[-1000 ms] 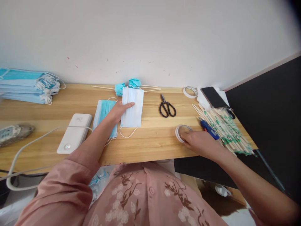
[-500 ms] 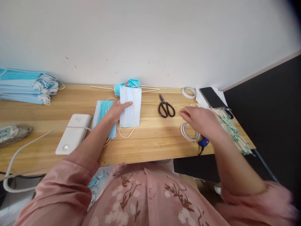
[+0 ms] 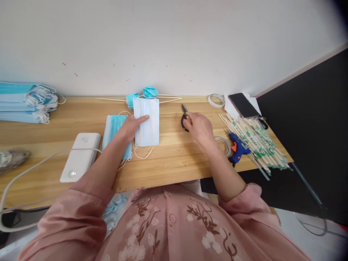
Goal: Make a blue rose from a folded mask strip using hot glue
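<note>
My left hand (image 3: 131,127) pinches a white-and-pale-blue face mask (image 3: 148,127) by its left edge, thumb on top and fingers underneath. The mask's lower ear loop trails on the wood. Partly under my left wrist lies a second, bluer mask (image 3: 111,130). My right hand (image 3: 200,127) is closed over the handles of black scissors (image 3: 184,108), which lie on the table with the blades pointing to the wall. One handle loop shows; the other is hidden by the hand. Behind the held mask sit two crumpled blue pieces (image 3: 150,92) beside thin sticks (image 3: 111,99).
To the left are a stack of masks (image 3: 19,103) and a white power bank (image 3: 81,156) with its cable. On the right lie tape rolls (image 3: 216,100), a blue glue gun (image 3: 238,148), wrapped sticks (image 3: 261,145) and a phone (image 3: 244,105). A wall stands behind the table (image 3: 163,166).
My right hand has moved left from above the lower tape roll onto the scissors, uncovering the glue gun. My left hand keeps hold of the mask. The view has shifted slightly.
</note>
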`<state>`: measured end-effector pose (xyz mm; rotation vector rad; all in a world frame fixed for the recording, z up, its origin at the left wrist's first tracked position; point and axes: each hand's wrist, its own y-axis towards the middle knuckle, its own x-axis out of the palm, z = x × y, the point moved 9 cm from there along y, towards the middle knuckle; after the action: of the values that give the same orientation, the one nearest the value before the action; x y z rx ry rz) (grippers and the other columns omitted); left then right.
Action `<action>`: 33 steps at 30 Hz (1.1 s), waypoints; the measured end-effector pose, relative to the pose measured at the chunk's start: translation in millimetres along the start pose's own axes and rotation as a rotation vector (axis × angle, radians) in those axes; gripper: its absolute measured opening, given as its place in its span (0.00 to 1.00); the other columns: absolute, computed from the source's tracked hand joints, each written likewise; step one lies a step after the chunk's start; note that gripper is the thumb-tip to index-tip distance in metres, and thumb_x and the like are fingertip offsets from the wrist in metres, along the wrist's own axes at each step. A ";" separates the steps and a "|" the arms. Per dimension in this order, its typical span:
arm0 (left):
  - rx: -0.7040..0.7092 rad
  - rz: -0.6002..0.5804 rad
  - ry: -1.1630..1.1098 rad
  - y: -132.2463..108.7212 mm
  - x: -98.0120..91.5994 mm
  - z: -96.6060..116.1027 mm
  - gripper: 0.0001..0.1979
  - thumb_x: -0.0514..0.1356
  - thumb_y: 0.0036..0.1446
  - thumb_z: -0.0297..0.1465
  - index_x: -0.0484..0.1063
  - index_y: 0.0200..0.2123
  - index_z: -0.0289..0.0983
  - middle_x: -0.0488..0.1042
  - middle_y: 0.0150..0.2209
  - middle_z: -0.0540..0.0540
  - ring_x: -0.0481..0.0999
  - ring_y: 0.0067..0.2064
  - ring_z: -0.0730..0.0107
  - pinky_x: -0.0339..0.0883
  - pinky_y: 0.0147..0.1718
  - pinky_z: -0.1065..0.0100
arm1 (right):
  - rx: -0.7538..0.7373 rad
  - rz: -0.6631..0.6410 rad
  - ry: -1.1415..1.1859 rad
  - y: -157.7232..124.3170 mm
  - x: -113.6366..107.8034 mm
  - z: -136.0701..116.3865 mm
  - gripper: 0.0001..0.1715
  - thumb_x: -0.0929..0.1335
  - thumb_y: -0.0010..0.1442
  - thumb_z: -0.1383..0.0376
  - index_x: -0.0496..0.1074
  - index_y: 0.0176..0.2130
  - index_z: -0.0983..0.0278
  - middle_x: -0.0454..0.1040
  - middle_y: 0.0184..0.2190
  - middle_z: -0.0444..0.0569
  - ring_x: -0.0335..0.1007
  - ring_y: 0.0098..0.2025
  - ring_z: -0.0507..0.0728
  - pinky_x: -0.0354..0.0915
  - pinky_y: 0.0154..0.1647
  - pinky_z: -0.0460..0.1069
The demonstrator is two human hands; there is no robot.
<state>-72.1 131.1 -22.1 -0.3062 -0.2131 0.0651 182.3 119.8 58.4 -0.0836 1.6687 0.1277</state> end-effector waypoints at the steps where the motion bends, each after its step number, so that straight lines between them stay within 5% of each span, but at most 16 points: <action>1: 0.005 -0.006 0.001 0.8 0.0 -0.4 0.24 0.73 0.43 0.38 0.78 0.43 0.33 0.83 0.45 0.36 0.81 0.51 0.41 0.77 0.53 0.45 | 0.054 0.002 -0.023 7.8 -1.2 10.1 0.22 0.60 0.71 0.62 0.73 0.56 0.67 0.78 0.51 0.61 0.74 0.51 0.65 0.65 0.48 0.53; 8: 0.018 -0.068 -0.025 2.1 1.5 0.0 0.24 0.73 0.46 0.39 0.78 0.45 0.34 0.84 0.45 0.36 0.82 0.51 0.42 0.77 0.53 0.47 | 0.174 -0.171 -0.165 51.2 18.9 27.6 0.30 0.61 0.71 0.50 0.75 0.54 0.71 0.79 0.50 0.68 0.76 0.52 0.68 0.67 0.45 0.54; 16: -0.045 -0.088 -0.029 0.6 -2.1 0.5 0.23 0.74 0.44 0.38 0.77 0.42 0.34 0.84 0.44 0.35 0.82 0.51 0.43 0.76 0.55 0.47 | 0.140 -0.176 -0.117 21.8 29.1 23.1 0.24 0.62 0.68 0.58 0.73 0.56 0.66 0.79 0.49 0.63 0.79 0.47 0.66 0.68 0.43 0.53; 19: -0.062 -0.092 0.005 2.0 -10.2 0.1 0.24 0.75 0.42 0.39 0.78 0.41 0.34 0.84 0.43 0.35 0.82 0.48 0.44 0.77 0.52 0.47 | 0.182 -0.099 0.117 18.5 29.9 33.3 0.24 0.64 0.65 0.59 0.73 0.57 0.66 0.80 0.46 0.60 0.78 0.48 0.65 0.69 0.47 0.55; 22: -0.061 -0.145 0.036 2.9 -12.6 1.2 0.24 0.76 0.42 0.39 0.78 0.41 0.34 0.84 0.41 0.36 0.83 0.45 0.46 0.78 0.49 0.48 | 0.230 -0.008 0.690 17.6 25.4 45.2 0.31 0.65 0.64 0.57 0.67 0.63 0.65 0.80 0.43 0.55 0.78 0.41 0.60 0.72 0.45 0.54; 25: -0.062 -0.178 0.059 2.4 -11.1 1.6 0.25 0.76 0.40 0.40 0.78 0.41 0.34 0.84 0.39 0.37 0.83 0.41 0.49 0.79 0.45 0.51 | 0.110 0.016 1.176 19.1 10.2 35.0 0.37 0.65 0.63 0.48 0.62 0.65 0.60 0.78 0.45 0.52 0.77 0.38 0.56 0.74 0.41 0.53; 29: -0.102 -0.247 0.159 -10.6 5.0 -1.4 0.26 0.77 0.38 0.44 0.79 0.37 0.34 0.84 0.36 0.38 0.83 0.35 0.53 0.78 0.35 0.58 | -0.096 -0.021 1.205 26.4 -13.0 1.5 0.47 0.58 0.62 0.32 0.58 0.68 0.55 0.77 0.46 0.52 0.76 0.42 0.57 0.74 0.40 0.52; 33: -0.157 -0.496 0.246 -46.5 45.0 -1.8 0.23 0.76 0.40 0.44 0.80 0.36 0.36 0.84 0.35 0.42 0.81 0.32 0.60 0.75 0.30 0.66 | -0.188 0.004 1.024 38.9 -20.4 -21.0 0.50 0.44 0.66 0.34 0.59 0.68 0.56 0.77 0.47 0.55 0.76 0.43 0.60 0.73 0.38 0.52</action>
<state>-26.4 90.7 -0.6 -0.4067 -0.0450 -0.4793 158.6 155.2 82.1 -0.3281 2.6749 0.2740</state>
